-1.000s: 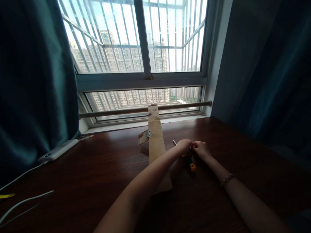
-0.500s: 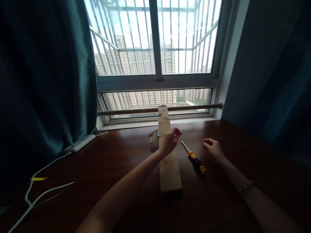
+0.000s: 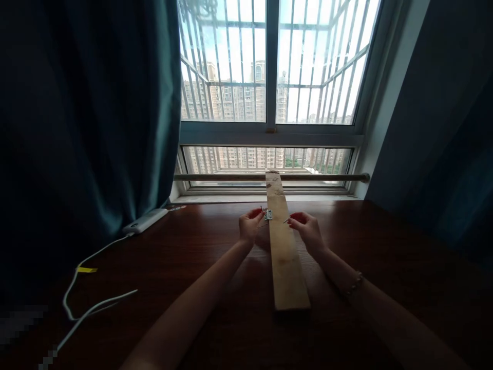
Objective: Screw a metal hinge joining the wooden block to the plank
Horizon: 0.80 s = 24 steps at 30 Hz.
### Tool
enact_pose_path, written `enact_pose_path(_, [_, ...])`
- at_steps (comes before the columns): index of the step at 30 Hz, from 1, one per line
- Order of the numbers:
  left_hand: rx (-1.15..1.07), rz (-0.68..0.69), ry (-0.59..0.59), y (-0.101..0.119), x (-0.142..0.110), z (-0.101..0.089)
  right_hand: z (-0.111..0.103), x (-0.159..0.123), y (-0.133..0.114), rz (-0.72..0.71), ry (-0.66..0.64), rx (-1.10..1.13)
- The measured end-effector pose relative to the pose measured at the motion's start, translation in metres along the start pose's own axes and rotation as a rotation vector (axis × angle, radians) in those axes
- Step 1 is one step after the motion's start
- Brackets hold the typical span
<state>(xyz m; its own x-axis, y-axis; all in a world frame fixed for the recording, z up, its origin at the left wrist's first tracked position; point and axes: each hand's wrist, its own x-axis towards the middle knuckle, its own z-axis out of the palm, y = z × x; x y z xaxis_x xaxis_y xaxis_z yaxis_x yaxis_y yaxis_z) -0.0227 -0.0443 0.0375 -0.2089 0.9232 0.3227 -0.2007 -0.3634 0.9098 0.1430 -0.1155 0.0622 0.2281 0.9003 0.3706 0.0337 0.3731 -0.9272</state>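
A long wooden board (image 3: pixel 287 257) runs from near me toward the window, with a metal hinge (image 3: pixel 268 215) at its left edge. Beside the hinge, my left hand (image 3: pixel 249 225) pinches a small screw (image 3: pixel 262 208) standing roughly upright. The small wooden piece at the hinge is mostly hidden by that hand. Over the board's right edge, my right hand (image 3: pixel 306 229) is closed on a thin metal piece (image 3: pixel 285 221), too small to make out exactly. The yellow and black screwdriver does not show now; my right hand and forearm cover the area where it lay.
Dark brown wood forms the tabletop (image 3: pixel 215 303). On the left lie a white power strip (image 3: pixel 146 221), white cables (image 3: pixel 69 303) and a yellow tag (image 3: pixel 87 270). Behind are a horizontal rail (image 3: pixel 223 177), the barred window and a dark curtain (image 3: pixel 154 113).
My left hand has moved left off the board to the hinge. My right hand has come left to the board and now holds a thin metal piece. The view has shifted left.
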Motion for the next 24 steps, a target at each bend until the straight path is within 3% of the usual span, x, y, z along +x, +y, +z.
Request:
enact_pose_path(5, [0.237,0.095,-0.117,0.014,0.028,-0.001,0.025,-0.033,0.023,0.024,-0.071,-0.027])
enact_pose_path(9, [0.522,0.273,-0.381,0.037,0.045,-0.01,0.027,-0.047,0.025,0.0,-0.095,-0.076])
enact_pose_path(12, [0.633,0.296,-0.566,0.05,0.051,-0.01,0.027,-0.049,0.021,-0.013,-0.077,-0.109])
enact_pose_path(19, [0.819,0.498,-0.551,0.045,0.043,-0.003,0.029,-0.052,0.022,-0.061,-0.086,-0.201])
enact_pose_path(24, [0.822,0.563,-0.575,0.039,0.037,0.002,0.029,-0.052,0.024,-0.076,-0.09,-0.229])
